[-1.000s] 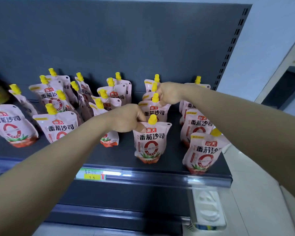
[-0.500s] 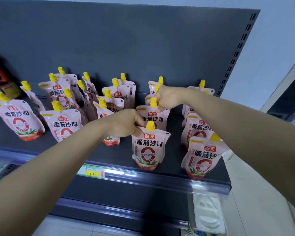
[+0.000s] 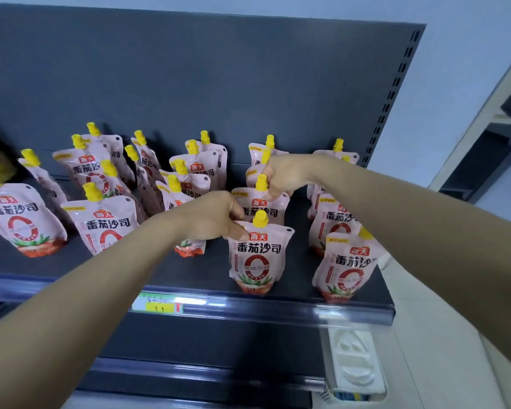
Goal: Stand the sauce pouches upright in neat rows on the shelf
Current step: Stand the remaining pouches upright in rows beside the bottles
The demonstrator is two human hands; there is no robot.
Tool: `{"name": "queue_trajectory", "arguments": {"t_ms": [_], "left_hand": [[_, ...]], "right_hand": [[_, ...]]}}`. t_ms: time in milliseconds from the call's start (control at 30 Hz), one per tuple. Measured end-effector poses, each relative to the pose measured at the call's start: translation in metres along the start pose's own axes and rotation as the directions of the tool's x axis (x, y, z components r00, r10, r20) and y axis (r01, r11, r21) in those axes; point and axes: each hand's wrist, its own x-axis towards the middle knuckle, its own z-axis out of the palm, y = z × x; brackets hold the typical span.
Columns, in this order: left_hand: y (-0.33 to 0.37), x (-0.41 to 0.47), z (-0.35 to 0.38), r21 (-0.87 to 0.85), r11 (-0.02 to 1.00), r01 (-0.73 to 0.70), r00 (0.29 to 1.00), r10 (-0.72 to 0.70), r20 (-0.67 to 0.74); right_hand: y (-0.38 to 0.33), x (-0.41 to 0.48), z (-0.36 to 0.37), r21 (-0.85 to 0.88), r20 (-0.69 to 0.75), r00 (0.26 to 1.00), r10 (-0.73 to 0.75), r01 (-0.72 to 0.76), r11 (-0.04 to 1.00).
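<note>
Left hand (image 3: 216, 215) pinches the top corner of the front pouch (image 3: 257, 258), which stands upright near the shelf (image 3: 160, 267) edge. Right hand (image 3: 285, 175) is deeper in, fingers curled round the top of a rear pouch (image 3: 252, 173) in the same row. Other pouches (image 3: 101, 225) stand loosely to the left, some leaning.
</note>
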Motion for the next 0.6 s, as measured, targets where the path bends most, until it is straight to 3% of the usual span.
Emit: {"name": "queue_trajectory", "arguments": {"t_ms": [200,333,600], "left_hand": [[-0.01,0.005,-0.006,0.053,0.994,-0.091,0.995,0.09,0.033],[-0.013,0.01,-0.005,0.079,0.988,-0.132,0.99,0.127,0.06],[-0.017,0.013,-0.005,0.08,0.976,-0.203,0.979,0.199,0.052]], "right_hand": [[-0.012,-0.015,-0.003,0.003,-0.017,0.995,0.099,-0.099,0.995],[-0.012,-0.031,-0.003,0.071,-0.119,0.97,0.214,-0.206,0.976],[-0.006,-0.034,0.01,0.237,-0.153,0.952,0.266,-0.226,0.945]]}}
